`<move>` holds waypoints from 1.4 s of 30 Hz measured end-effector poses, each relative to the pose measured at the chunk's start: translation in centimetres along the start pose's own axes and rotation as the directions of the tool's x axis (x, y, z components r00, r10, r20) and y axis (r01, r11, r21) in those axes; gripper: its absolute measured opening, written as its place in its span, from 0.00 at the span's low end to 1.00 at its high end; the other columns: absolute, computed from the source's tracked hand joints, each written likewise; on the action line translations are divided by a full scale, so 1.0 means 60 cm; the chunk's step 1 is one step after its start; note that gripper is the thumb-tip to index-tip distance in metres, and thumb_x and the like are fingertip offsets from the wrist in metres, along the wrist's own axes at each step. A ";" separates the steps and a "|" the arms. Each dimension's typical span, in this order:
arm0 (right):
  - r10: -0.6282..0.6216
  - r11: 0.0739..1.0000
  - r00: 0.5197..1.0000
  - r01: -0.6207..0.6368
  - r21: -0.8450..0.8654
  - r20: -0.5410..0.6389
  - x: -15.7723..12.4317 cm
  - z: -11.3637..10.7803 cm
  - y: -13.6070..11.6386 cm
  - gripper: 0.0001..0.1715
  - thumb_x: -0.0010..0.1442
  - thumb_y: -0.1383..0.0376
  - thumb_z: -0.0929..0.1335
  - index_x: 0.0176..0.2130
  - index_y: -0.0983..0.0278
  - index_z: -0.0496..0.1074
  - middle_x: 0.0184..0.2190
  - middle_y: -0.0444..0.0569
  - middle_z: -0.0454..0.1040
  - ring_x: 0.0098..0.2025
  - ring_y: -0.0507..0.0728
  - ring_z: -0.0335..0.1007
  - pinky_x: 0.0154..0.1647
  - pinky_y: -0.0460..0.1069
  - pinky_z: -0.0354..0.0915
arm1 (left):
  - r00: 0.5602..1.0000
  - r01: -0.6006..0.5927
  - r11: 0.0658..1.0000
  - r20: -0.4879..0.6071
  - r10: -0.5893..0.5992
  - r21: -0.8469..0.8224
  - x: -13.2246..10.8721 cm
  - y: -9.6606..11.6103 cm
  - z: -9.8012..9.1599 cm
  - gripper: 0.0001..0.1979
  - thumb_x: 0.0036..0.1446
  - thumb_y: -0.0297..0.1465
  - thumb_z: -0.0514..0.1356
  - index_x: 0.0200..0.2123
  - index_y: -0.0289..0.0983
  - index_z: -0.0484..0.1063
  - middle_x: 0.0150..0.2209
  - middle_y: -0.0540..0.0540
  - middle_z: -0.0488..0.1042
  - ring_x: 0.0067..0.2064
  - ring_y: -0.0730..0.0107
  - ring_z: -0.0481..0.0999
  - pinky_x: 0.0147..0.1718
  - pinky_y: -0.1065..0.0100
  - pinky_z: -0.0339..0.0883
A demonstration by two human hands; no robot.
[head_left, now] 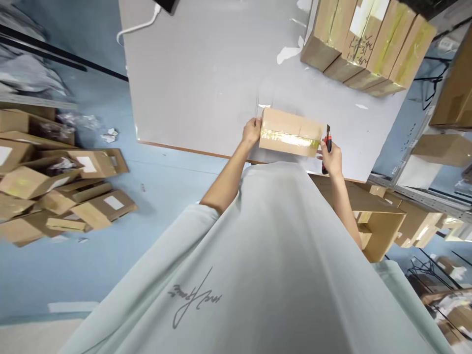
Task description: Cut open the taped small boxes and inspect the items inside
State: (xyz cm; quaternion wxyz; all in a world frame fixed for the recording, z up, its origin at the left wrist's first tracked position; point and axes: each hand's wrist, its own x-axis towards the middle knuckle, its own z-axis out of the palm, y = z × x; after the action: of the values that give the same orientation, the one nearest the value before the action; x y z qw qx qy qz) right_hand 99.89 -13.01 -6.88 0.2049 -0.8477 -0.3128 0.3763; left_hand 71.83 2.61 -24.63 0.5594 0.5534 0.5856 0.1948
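Observation:
A small cardboard box [283,129], with shiny yellowish tape along its length, is near the front edge of the grey table [191,83]. My left hand [252,131] grips its left end, fingers closed at the side. At the other end, my right hand [332,156] is wrapped round a red and black utility knife [328,140], whose blade end points away from me. Some fingers of that hand reach the box's right end. Whether the box rests on the table or is lifted slightly, I cannot tell.
Several taped cardboard boxes [363,46] stand in a row at the table's back right. A white cable [142,28] hangs over the left edge. Opened cartons [73,182] are piled on the blue floor at left. Shelving with boxes [442,152] lines the right side.

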 end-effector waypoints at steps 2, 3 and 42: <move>-0.029 0.997 0.998 0.025 -0.071 -0.049 -0.006 -0.006 -0.019 0.29 0.80 0.45 0.63 0.60 0.65 0.76 0.50 0.57 0.84 0.40 0.59 0.88 0.43 0.53 0.82 | 1.000 0.022 1.000 -0.017 -0.022 0.022 -0.015 0.014 -0.026 0.30 0.79 0.57 0.53 0.49 0.37 0.80 0.54 0.30 0.85 0.61 0.43 0.83 0.67 0.45 0.73; -0.050 0.992 0.996 0.041 -0.119 -0.074 -0.010 -0.010 -0.030 0.29 0.81 0.45 0.62 0.60 0.64 0.76 0.48 0.56 0.84 0.38 0.59 0.87 0.43 0.53 0.81 | 1.000 0.007 1.000 -0.013 -0.006 0.016 -0.027 0.023 -0.043 0.30 0.79 0.56 0.53 0.54 0.36 0.81 0.57 0.30 0.85 0.61 0.46 0.84 0.67 0.46 0.74; -0.079 0.315 0.782 0.607 -0.729 0.618 0.007 0.121 -0.278 0.31 0.86 0.52 0.57 0.68 0.65 0.77 0.56 0.65 0.87 0.58 0.73 0.83 0.55 0.57 0.66 | 0.843 -0.336 0.927 0.386 0.374 -0.165 -0.079 0.047 -0.102 0.42 0.65 0.44 0.72 0.79 0.47 0.69 0.75 0.37 0.69 0.70 0.43 0.76 0.68 0.47 0.78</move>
State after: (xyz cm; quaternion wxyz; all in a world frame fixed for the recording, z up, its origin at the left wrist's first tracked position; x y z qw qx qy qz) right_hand 88.27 0.10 -1.92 -0.2934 -0.6052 -0.6838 0.2830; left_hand 66.59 1.76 -18.35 0.6486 0.6545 0.3327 0.2008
